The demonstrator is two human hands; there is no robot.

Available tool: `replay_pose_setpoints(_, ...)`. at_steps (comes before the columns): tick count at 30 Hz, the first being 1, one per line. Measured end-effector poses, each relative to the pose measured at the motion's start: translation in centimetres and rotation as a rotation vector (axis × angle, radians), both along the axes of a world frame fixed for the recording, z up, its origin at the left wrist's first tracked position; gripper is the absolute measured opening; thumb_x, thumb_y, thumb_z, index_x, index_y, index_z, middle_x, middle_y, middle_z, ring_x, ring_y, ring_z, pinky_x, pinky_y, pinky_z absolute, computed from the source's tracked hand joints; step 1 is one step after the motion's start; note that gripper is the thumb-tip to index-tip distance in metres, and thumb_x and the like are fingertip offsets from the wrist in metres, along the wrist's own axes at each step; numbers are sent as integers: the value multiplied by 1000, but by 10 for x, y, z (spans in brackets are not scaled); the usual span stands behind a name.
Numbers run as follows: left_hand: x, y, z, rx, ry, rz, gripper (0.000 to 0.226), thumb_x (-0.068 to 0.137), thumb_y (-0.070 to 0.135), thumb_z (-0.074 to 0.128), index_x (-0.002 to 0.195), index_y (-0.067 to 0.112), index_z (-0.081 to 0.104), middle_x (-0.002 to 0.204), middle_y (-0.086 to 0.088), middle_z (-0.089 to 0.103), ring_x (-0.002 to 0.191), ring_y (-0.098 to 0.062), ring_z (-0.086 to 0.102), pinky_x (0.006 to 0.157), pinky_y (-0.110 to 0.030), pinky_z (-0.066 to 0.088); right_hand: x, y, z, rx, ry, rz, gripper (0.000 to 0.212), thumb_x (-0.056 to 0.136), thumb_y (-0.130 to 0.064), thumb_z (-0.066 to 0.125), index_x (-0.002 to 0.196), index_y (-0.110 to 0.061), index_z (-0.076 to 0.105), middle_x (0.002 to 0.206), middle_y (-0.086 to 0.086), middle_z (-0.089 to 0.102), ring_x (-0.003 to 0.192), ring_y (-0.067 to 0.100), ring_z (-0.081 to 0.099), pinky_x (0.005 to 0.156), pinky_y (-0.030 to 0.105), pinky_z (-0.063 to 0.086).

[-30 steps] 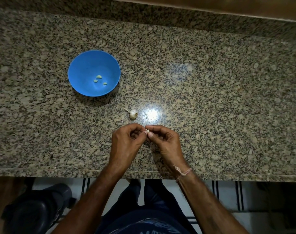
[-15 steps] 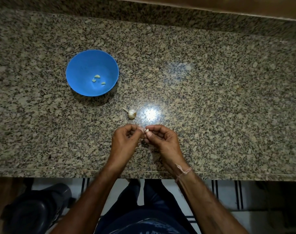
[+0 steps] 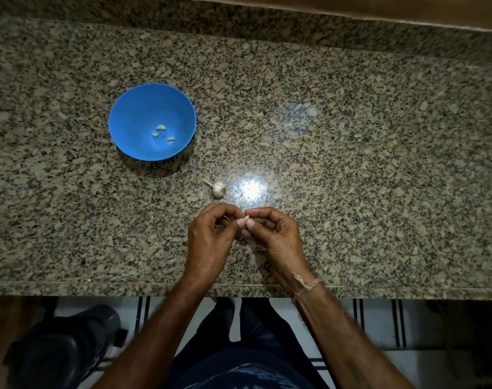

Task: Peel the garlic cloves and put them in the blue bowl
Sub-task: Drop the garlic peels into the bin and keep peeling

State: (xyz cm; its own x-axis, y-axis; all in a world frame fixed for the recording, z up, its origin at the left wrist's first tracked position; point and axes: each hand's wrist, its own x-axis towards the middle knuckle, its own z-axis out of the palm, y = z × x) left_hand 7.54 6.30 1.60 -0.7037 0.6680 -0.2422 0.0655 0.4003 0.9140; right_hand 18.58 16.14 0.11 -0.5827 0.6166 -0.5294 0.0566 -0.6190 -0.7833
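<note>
Over the near middle of the counter, my left hand (image 3: 211,234) and my right hand (image 3: 275,234) meet fingertip to fingertip and pinch one small pale garlic clove (image 3: 246,218) between them. The fingers hide most of the clove. Just beyond the hands lies a small garlic bulb (image 3: 218,188) with a short stem pointing left. The blue bowl (image 3: 132,108) stands farther off at the left and holds three peeled cloves (image 3: 160,127) at its bottom.
The granite counter (image 3: 351,164) runs the full width, its front edge (image 3: 71,287) just behind my wrists. A bright light glare (image 3: 250,189) sits right of the bulb. Below the edge at the left stands a dark bin (image 3: 59,349) on the floor.
Both hands have stayed in place, the fingertips shifting slightly on the clove. The view has drifted a little. Bulb and bowl have not moved.
</note>
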Motion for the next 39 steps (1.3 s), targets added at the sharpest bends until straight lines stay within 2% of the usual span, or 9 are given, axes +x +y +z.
replay_pose_setpoints(5,-2,1,-3,-23,98,-55,15,92,6,71,88,20,65,90,5,65,84,-12,61,70,-16,46,0,-1,1,78,-10,41,18,89,8,72,106,9,68,104,30,72,92,27,73,80,30,63)
replay_pose_setpoints(9,-2,1,-5,-35,144,-81,16,92,3,67,88,18,62,88,5,61,85,-13,58,68,-14,42,-1,-1,0,107,-10,56,16,88,7,74,103,6,70,100,26,74,92,26,74,80,31,63)
replay_pose_setpoints(16,-3,2,-8,-41,159,-101,20,94,3,61,89,21,58,91,7,56,85,-9,55,67,-30,48,-4,-3,1,114,3,56,15,87,7,75,99,10,67,100,22,75,95,27,75,81,33,62)
replay_pose_setpoints(20,-2,1,-11,-48,168,-149,7,98,26,52,92,26,54,96,9,54,86,-14,57,67,-45,54,-5,-3,0,99,3,46,14,87,8,74,98,10,65,97,16,75,92,24,74,78,30,62)
replay_pose_setpoints(23,-1,3,-10,-70,144,-172,9,97,29,48,89,31,51,96,9,55,87,-17,59,69,-46,55,-5,-4,-2,40,-6,9,14,89,8,72,101,8,65,98,19,75,91,24,73,77,29,62)
replay_pose_setpoints(26,0,3,-7,-53,12,-92,12,102,19,54,94,28,56,95,3,63,88,-19,65,75,-51,59,-7,-5,-1,-52,24,-27,15,91,7,69,106,6,65,100,21,73,92,25,71,80,30,62)
replay_pose_setpoints(28,0,3,-6,-26,-55,-34,12,100,12,62,98,24,62,94,4,68,89,-16,67,79,-48,60,-9,-4,0,-102,48,-49,15,92,7,68,106,2,66,100,19,74,94,25,72,84,32,60)
replay_pose_setpoints(32,-3,1,-3,-25,40,-5,11,93,17,73,97,26,67,96,10,69,91,-12,65,79,-43,58,-9,-1,2,-113,43,-48,13,92,6,68,103,0,67,96,16,74,91,23,72,83,30,60)
replay_pose_setpoints(39,-4,1,-3,-60,118,18,7,92,20,75,93,26,72,92,15,70,87,-7,64,75,-37,56,-8,-1,-1,-115,35,-26,16,92,3,71,107,4,66,103,24,72,98,30,71,86,32,60)
